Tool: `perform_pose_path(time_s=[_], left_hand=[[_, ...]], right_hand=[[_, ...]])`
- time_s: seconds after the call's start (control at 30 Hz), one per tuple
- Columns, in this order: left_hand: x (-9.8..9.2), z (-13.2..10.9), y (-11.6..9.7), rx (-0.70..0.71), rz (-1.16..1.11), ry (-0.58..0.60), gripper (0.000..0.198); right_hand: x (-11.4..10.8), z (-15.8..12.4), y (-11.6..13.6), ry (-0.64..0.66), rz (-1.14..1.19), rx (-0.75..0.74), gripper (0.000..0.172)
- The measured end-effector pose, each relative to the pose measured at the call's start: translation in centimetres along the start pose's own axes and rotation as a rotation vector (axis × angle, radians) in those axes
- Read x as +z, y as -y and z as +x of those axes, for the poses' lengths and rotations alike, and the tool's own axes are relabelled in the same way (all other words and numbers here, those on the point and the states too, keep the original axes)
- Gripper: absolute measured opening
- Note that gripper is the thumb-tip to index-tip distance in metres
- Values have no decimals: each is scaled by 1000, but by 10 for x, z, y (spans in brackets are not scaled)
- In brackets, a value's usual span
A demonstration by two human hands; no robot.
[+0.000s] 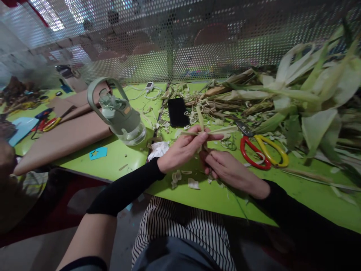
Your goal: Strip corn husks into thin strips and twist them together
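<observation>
Pale green corn husk strips (200, 117) fan out in a cross shape between my two hands, over the front part of the green table. My left hand (187, 145) pinches the strips where they cross, thumb on top. Just below and to the right, my right hand (225, 167) has its fingers closed round the lower end of the husk piece. Its fingertips are partly hidden. Scissors (255, 150) with one red and one yellow handle lie right of my hands. A black phone (178, 112) lies beyond them.
A pale green bottle (124, 116) stands left of my hands, beside brown paper (67, 131) and a blue card (98, 153). Husks (310, 98) are heaped at the right. Crumpled white tissue (158, 150) lies near my left wrist. Another person's arm shows at the far left.
</observation>
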State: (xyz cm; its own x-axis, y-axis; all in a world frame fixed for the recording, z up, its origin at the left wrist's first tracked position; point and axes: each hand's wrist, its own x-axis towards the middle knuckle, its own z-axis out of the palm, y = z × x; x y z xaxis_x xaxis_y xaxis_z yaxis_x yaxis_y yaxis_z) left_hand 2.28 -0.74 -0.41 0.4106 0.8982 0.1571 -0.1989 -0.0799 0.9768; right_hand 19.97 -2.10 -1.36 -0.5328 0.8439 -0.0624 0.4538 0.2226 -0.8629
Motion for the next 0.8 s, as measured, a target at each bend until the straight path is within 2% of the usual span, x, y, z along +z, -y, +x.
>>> perform_pose_path(time_s=[0.07, 0.13, 0.2, 0.23, 0.3, 0.37, 0.5, 0.67, 0.8], left_hand=[[0, 1, 4, -38, -96, 45, 40], [-1, 2, 8, -49, -126, 45, 44], [-4, 3, 9, -35, -67, 33, 47], [-6, 3, 8, -31, -12, 52, 48], [-8, 3, 5, -28, 115, 140, 48], [-7, 2, 2, -8, 256, 217, 46], [-1, -2, -5, 20, 488, 216, 34], [3, -5, -7, 50, 484, 233, 18], [-2, -4, -5, 39, 426, 227, 23]], right_hand=[[-1, 0, 1, 28, -157, -57, 59], [-8, -1, 1, -22, -294, -94, 60], [-18, -2, 2, -203, -338, -105, 58], [-23, -2, 2, -333, -329, -107, 58], [-30, -2, 4, -477, -303, -128, 60], [-32, -2, 7, -467, -299, -199, 61], [-25, -6, 14, -414, -217, -314, 61], [-16, -17, 11, -381, 28, -208, 54], [-16, -17, 9, -388, 116, -173, 54]])
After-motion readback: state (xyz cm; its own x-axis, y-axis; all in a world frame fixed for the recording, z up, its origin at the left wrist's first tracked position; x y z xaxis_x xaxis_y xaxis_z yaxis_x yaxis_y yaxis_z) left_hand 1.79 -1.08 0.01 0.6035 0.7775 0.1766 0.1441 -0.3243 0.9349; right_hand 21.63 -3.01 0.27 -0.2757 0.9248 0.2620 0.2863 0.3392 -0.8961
